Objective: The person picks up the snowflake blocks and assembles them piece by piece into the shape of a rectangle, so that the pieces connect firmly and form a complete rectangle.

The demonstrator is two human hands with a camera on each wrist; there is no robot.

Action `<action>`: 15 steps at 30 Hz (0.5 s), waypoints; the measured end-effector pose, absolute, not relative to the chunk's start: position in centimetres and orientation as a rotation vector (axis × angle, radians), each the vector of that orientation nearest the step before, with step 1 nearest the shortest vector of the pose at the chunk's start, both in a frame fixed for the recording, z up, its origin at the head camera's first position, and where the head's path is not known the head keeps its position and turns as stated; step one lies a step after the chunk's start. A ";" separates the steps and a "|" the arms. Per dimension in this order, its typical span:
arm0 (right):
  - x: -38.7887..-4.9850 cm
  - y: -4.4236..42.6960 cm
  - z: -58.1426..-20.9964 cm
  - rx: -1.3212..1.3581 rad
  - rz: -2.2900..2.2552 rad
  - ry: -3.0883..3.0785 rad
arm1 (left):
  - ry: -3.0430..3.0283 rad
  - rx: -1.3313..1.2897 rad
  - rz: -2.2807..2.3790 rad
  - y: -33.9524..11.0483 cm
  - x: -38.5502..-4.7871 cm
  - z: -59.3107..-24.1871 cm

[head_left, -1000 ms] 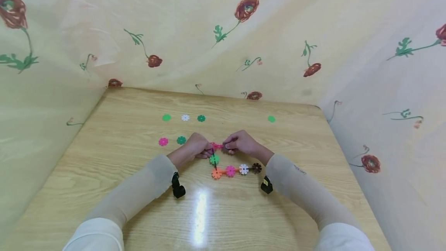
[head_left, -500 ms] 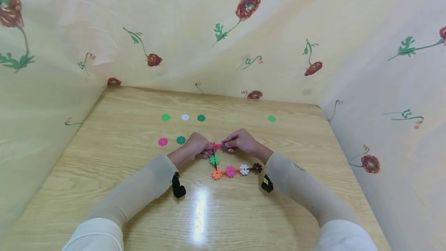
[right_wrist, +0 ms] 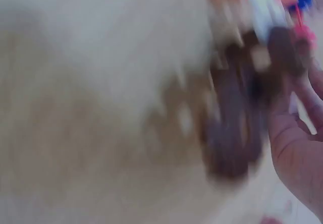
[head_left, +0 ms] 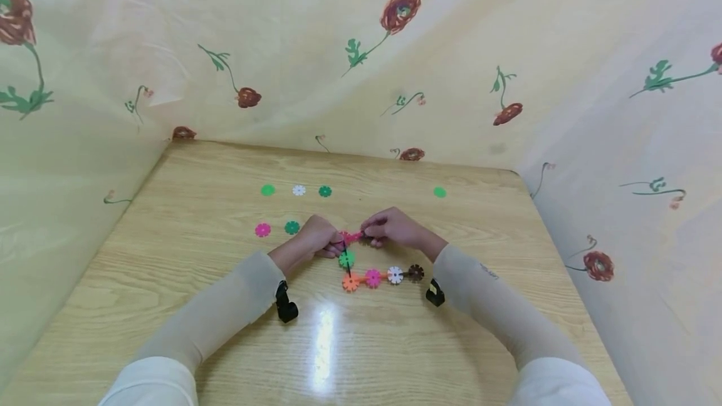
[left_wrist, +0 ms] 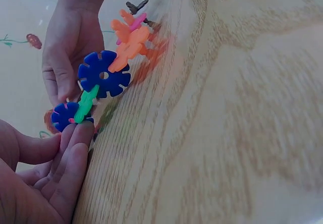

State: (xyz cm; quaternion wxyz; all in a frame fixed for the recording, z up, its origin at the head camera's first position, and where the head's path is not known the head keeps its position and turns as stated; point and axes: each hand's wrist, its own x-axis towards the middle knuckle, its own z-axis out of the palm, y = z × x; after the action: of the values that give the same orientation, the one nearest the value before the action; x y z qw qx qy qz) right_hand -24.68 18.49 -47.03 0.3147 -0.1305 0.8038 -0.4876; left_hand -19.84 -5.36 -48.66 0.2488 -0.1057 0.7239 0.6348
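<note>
Near the middle of the wooden tabletop (head_left: 361,343), a chain of flower-shaped discs (head_left: 361,279) forms a bent line between the person's two hands. One arm of it runs rightward from an orange disc (head_left: 350,282) through a pink disc (head_left: 373,278) and a white disc (head_left: 395,275) to a brown disc (head_left: 416,272). From the orange corner, the other arm leads away from the person past a light green disc (head_left: 346,260). The left hand (head_left: 317,235) pinches this far part, its fingertips at a blue disc (left_wrist: 65,116); a larger blue disc (left_wrist: 103,74) sits between green and orange. Just beside it, the right hand (head_left: 390,229) pinches a small dark disc (head_left: 364,237) against the chain's pink pieces (head_left: 352,237); whether they are joined, I cannot tell. Several loose discs (head_left: 299,190) lie farther back, and the right wrist view is blurred.
</note>
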 end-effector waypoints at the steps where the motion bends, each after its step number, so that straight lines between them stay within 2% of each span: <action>1: -25.2 19.4 -46.9 -0.322 -1.280 2.133 | 1.969 -0.280 1.728 -5.4 -19.8 -48.7; 7: -28.7 25.3 -46.2 -0.049 -1.406 2.262 | 1.980 -0.286 1.698 -5.3 -19.9 -48.8; 9: -29.3 26.3 -46.1 -0.030 -1.394 2.285 | 1.992 -0.303 1.688 -5.3 -20.0 -48.7; 12: -29.1 26.0 -46.2 -0.137 -1.236 2.411 | 1.993 -0.310 1.681 -5.4 -20.1 -48.6; 15: -28.0 23.8 -46.3 -0.391 -1.003 2.544 | 1.980 -0.315 1.674 -5.5 -20.1 -48.6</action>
State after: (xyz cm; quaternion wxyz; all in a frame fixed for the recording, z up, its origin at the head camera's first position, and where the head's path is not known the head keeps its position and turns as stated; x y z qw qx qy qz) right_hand -27.99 23.80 -46.26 0.1886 -0.1390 0.9044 -0.3565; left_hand -20.11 -5.55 -48.62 0.2617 -0.1164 0.7317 0.6185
